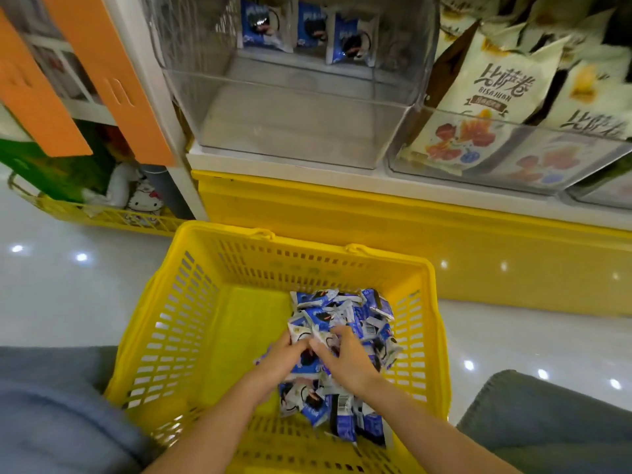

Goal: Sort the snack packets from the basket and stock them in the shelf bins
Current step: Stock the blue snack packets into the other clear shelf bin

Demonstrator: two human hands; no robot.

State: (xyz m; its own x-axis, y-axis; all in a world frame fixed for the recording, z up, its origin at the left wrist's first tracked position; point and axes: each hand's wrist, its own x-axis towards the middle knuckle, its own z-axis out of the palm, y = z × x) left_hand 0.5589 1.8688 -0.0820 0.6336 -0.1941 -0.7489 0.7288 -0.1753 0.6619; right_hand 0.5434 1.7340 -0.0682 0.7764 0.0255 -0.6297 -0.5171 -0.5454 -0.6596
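At the 6 o'clock side of the view, a yellow plastic basket with slotted walls (301, 258) stood on the glossy white floor (68, 295). A pile of small blue and white snack packets (359, 313) lay in its right half, from the centre toward 3 o'clock, while the left half showed bare yellow bottom.

Both hands were down in this pile and touching each other. The left hand (285, 355) had its fingers curled into the packets and, as far as the blur allowed me to see, it was gripping some of them. The right hand (345, 359) was closed around packets too, with the thumb pressed on top of one and the fingers bent under.

At 12 o'clock from the basket, a clear plastic shelf bin (290, 124) sat on a white shelf above a yellow base panel (376, 217). Three of the same blue packets (352, 39) stood upright at its back wall; its front part was free.

Just beside it, at 2 o'clock, a second clear bin (513, 186) held large cream-coloured snack bags with dark lettering (485, 97).

At 10 o'clock, orange flat panels (136, 80) hung at the shelf's side, and a white cat plush toy (145, 200) lay in a low yellow wire tray (113, 218).

Grey trouser knees (51, 405) appeared at 8 and 4 o'clock.
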